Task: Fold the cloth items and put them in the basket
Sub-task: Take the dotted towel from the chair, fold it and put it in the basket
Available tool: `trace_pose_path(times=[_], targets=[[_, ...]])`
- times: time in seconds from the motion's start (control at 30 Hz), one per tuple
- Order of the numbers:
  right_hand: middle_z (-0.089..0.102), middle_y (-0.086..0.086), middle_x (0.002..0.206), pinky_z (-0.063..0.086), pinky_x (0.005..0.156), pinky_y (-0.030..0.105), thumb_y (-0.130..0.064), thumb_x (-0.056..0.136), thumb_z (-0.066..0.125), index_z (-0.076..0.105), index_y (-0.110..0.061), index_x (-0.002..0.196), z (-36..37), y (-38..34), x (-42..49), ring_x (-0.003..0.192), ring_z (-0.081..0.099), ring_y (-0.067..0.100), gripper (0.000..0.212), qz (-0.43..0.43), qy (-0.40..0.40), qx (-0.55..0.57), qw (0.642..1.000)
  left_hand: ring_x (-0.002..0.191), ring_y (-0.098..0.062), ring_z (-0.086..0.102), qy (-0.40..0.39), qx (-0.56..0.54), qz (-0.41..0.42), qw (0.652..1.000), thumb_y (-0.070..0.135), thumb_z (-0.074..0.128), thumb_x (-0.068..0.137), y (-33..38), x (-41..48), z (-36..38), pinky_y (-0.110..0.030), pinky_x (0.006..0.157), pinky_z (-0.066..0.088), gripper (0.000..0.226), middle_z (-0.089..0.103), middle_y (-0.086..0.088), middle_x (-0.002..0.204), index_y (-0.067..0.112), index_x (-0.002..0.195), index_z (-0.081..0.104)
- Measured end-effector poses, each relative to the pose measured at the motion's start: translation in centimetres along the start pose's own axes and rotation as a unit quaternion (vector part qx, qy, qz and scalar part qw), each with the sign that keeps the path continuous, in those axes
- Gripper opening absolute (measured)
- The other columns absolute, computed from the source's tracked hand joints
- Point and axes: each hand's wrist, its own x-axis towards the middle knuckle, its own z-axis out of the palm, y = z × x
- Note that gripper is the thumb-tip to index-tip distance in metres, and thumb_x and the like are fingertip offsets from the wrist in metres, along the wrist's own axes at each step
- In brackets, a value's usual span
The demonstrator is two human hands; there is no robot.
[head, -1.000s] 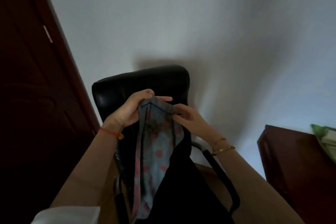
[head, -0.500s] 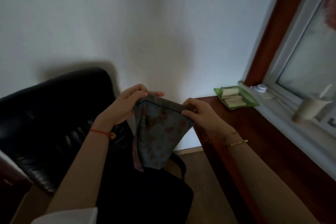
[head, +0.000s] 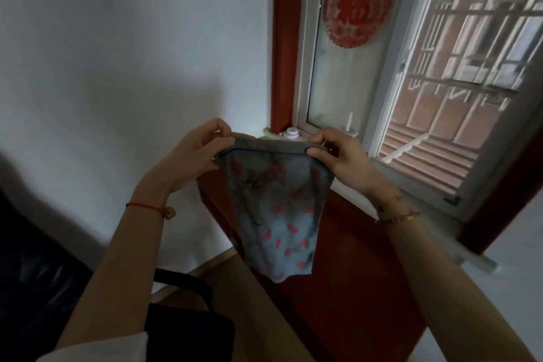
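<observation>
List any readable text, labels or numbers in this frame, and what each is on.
None can be read.
Red round paper-cut on the window: it may hold a character, but is too blurred to read.
Cloth, held by the left hand and right hand: pink print only, no lettering.
Small white container on the sill: no label legible.

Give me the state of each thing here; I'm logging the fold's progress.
Patterned cloth: held up in the air by its top edge, hanging down.
Left hand: pinching the cloth's left corner.
Right hand: pinching the right corner.
Window: sash partly slid open.
</observation>
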Motion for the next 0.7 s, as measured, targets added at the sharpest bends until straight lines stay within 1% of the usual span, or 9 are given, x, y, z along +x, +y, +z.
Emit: trace_pose_path(times=[0.07, 0.1, 0.17, 0.27, 0.4, 0.5, 0.57, 0.63, 0.7], targets=[[0.065, 0.008, 0.091, 0.046, 0.074, 0.024, -0.013, 0.092, 0.064, 0.066, -0.006, 0.091, -3.6, 1.0, -1.1, 0.084, 0.063, 0.021, 0.007, 0.006, 0.013, -0.005, 1.0, 0.095, -0.027, 0.055, -0.014, 0.009, 0.017, 1.0, 0.034, 0.067, 0.087, 1.2, 1.7, 2.8, -0.049, 0.083, 0.047, 0.022, 0.062, -0.022, 0.105, 0.022, 0.079, 0.051], [0.066, 0.008, 0.092, 0.047, 0.074, 0.028, -0.015, 0.092, 0.063, 0.065, -0.007, 0.092, -5.3, 1.4, -1.6, 0.085, 0.063, 0.023, 0.008, 0.006, 0.019, -0.009, 1.0, 0.093, -0.028, 0.053, -0.022, 0.011, 0.023, 0.999, 0.036, 0.067, 0.084, 1.7, 2.5, 4.2, -0.05, 0.081, 0.046, 0.022, 0.057, -0.024, 0.1, 0.022, 0.079, 0.052], [0.065, 0.005, 0.091, 0.049, 0.073, 0.032, -0.017, 0.093, 0.063, 0.065, -0.01, 0.092, -8.6, 2.2, -2.6, 0.084, 0.064, 0.024, 0.008, 0.001, 0.025, -0.014, 1.0, 0.087, -0.025, 0.051, -0.034, 0.015, 0.036, 0.999, 0.035, 0.062, 0.084, 2.5, 4.1, 6.8, -0.046, 0.074, 0.047, 0.019, 0.051, -0.016, 0.09, 0.021, 0.079, 0.05], [0.063, 0.0, 0.089, 0.05, 0.073, 0.031, -0.016, 0.094, 0.062, 0.064, -0.016, 0.09, -12.5, 3.4, -3.8, 0.084, 0.064, 0.02, 0.005, -0.006, 0.029, -0.012, 1.0, 0.077, -0.021, 0.05, -0.036, 0.038, 0.056, 0.997, 0.028, 0.057, 0.091, 2.7, 6.6, 10.3, -0.032, 0.06, 0.046, 0.016, 0.049, -0.003, 0.08, 0.022, 0.079, 0.049], [0.063, 0.003, 0.09, 0.053, 0.077, 0.036, -0.016, 0.094, 0.062, 0.065, -0.011, 0.09, -16.2, 5.6, -5.4, 0.087, 0.064, 0.018, 0.007, 0.006, 0.017, 0.0, 1.0, 0.063, -0.006, 0.053, -0.04, 0.058, 0.066, 0.995, 0.013, 0.05, 0.1, 2.5, 9.0, 14.1, -0.019, 0.05, 0.045, 0.02, 0.052, 0.008, 0.071, 0.018, 0.081, 0.048], [0.066, 0.006, 0.092, 0.054, 0.079, 0.042, -0.016, 0.093, 0.062, 0.067, -0.006, 0.092, -17.7, 7.7, -6.4, 0.089, 0.065, 0.023, 0.012, 0.019, 0.017, -0.006, 1.0, 0.067, -0.008, 0.054, -0.05, 0.061, 0.056, 0.995, 0.015, 0.052, 0.1, 1.6, 10.5, 16.3, -0.022, 0.053, 0.047, 0.017, 0.053, 0.004, 0.074, 0.019, 0.083, 0.05], [0.067, 0.004, 0.091, 0.052, 0.075, 0.04, -0.016, 0.093, 0.063, 0.069, -0.007, 0.091, -18.0, 9.7, -6.8, 0.086, 0.065, 0.024, 0.01, 0.03, 0.021, -0.023, 0.999, 0.07, -0.012, 0.055, -0.055, 0.054, 0.035, 0.996, 0.016, 0.055, 0.099, 0.4, 11.7, 17.5, -0.023, 0.054, 0.048, 0.016, 0.053, -0.003, 0.078, 0.02, 0.084, 0.052], [0.068, 0.003, 0.089, 0.05, 0.073, 0.038, -0.014, 0.091, 0.065, 0.07, -0.009, 0.09, -17.7, 12.1, -6.9, 0.083, 0.065, 0.025, 0.007, 0.052, 0.033, -0.032, 0.998, 0.07, -0.01, 0.062, -0.048, 0.038, 0.002, 0.998, 0.016, 0.058, 0.097, -1.3, 13.1, 18.7, -0.02, 0.054, 0.051, 0.009, 0.06, 0.0, 0.076, 0.017, 0.089, 0.055], [0.069, 0.004, 0.089, 0.049, 0.071, 0.033, -0.014, 0.09, 0.066, 0.071, -0.009, 0.089, -17.1, 15.1, -7.0, 0.081, 0.063, 0.025, 0.006, 0.081, 0.04, -0.041, 0.995, 0.076, -0.008, 0.069, -0.034, 0.01, -0.037, 0.999, 0.016, 0.062, 0.094, -3.6, 14.8, 19.8, -0.022, 0.059, 0.057, 0.005, 0.068, 0.004, 0.081, 0.013, 0.095, 0.058]])
